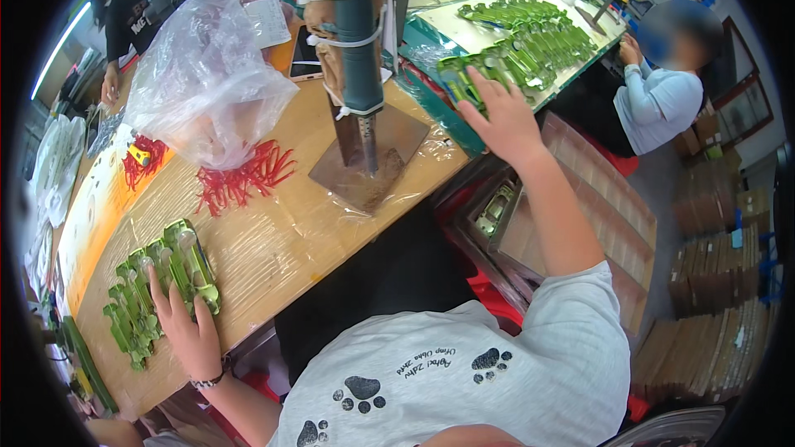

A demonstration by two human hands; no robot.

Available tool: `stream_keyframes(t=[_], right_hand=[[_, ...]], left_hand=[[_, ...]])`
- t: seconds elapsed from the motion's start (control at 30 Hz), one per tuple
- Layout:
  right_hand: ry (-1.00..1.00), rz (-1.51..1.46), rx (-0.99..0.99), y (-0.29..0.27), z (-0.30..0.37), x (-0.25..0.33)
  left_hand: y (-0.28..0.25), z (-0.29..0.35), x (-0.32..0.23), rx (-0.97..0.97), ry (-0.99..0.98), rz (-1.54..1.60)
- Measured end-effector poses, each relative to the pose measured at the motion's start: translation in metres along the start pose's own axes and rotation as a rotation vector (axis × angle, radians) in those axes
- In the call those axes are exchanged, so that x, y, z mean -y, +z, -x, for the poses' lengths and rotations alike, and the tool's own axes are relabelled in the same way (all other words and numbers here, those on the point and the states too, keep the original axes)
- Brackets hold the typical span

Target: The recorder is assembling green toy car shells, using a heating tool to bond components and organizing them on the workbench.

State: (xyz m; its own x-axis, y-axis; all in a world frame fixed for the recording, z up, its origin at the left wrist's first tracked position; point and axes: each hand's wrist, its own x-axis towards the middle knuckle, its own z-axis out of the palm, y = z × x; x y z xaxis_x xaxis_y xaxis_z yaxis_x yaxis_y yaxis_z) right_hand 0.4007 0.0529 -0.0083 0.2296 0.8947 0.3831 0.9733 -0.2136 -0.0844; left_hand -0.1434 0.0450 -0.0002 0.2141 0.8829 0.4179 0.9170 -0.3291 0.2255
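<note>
My left hand (pixel 184 324) rests with spread fingers on a short row of green, shiny plastic parts (pixel 124 313) at the left of the wooden table. The parts stand side by side, and round clear pieces show on some of them. Off to the right, my right arm is stretched out. My right hand (pixel 507 122) has its fingers extended over the near end of a longer group of similar green parts (pixel 542 48) on a whitish worktop. Its fingertips touch the parts there; what lies under the palm is hidden.
Between my hands stands a dark cylindrical tool (pixel 358 58) with cable ties, its metal nozzle above a metal plate (pixel 323 167). Red strips (pixel 248 182) lie by a clear plastic bag (pixel 207 66). A compartmented tray (pixel 609 215) sits at right, near a seated person (pixel 662 108).
</note>
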Motion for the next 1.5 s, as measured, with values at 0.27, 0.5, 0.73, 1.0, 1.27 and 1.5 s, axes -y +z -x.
stream_keyframes(t=[0.27,0.5,0.73,1.0,1.27,1.5], right_hand=[[-0.173,-0.084,-0.219,0.001,0.0,-0.018],[-0.658,-0.342,-1.142,-0.048,0.093,0.086],[-0.703,-0.606,0.019,-0.026,0.082,0.26],[-0.409,-0.436,0.171,-0.004,0.025,0.312],[-0.331,-0.415,0.208,0.011,0.016,0.313],[-0.275,-0.623,0.164,-0.005,0.029,0.296]], left_hand=[[-0.007,0.007,0.003,-0.033,-0.008,-0.019],[-0.007,0.011,0.001,-0.007,0.005,-0.057],[-0.006,0.017,-0.014,0.019,-0.033,-0.043],[-0.028,0.036,-0.01,-0.145,-0.051,0.123],[-0.006,0.019,-0.051,-0.025,-0.041,0.003],[-0.003,0.026,-0.07,-0.089,0.021,0.024]])
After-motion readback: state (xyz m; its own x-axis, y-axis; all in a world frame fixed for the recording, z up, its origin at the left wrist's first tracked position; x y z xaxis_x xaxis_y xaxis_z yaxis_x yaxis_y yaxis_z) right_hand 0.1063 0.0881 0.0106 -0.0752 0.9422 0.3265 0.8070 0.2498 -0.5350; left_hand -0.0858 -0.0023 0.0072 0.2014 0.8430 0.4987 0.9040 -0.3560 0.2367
